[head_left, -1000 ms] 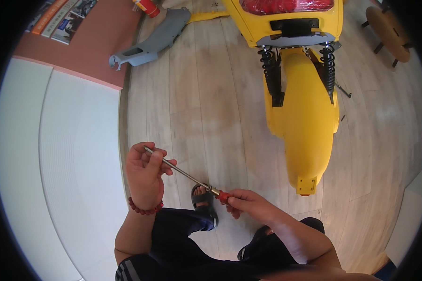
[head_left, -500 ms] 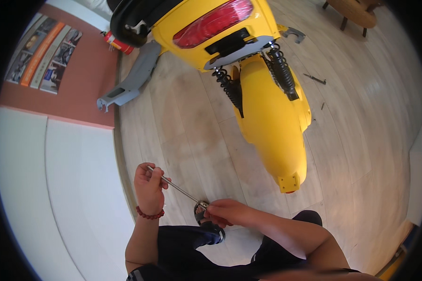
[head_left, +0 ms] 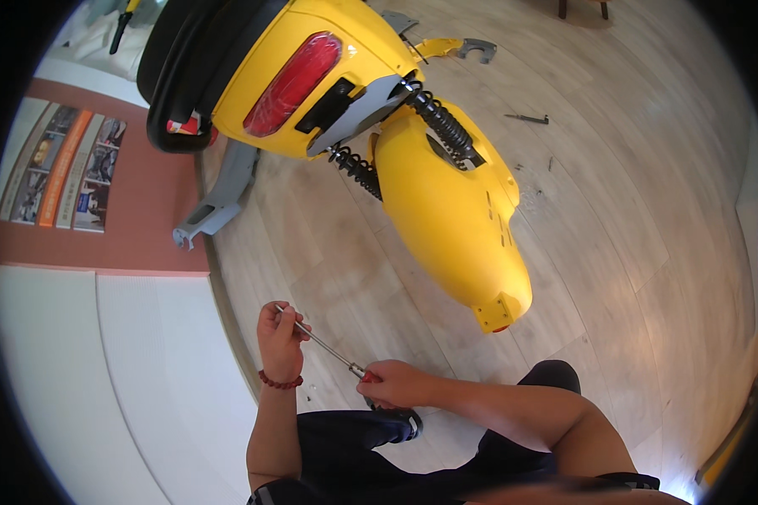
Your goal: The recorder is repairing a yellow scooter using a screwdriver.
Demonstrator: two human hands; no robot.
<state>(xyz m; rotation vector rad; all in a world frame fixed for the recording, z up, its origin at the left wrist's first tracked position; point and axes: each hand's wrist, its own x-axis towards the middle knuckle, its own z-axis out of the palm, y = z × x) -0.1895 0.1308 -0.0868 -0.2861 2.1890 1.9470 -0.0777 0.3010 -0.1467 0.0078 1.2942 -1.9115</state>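
Screwdriver (head_left: 324, 345) in curled right hand (head_left: 400, 384), pinching left hand (head_left: 279, 345) — open floor (head_left: 345, 278) before scooter (head_left: 442, 219).

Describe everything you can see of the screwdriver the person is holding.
The screwdriver has a long, thin, straight shaft that looks like bare metal, a shiny collar and a red handle, partly hidden in the right hand. The left hand holds the shaft near its far end. It slants from upper left to lower right in the picture, held above the floor. The tip's shape is too small to tell.
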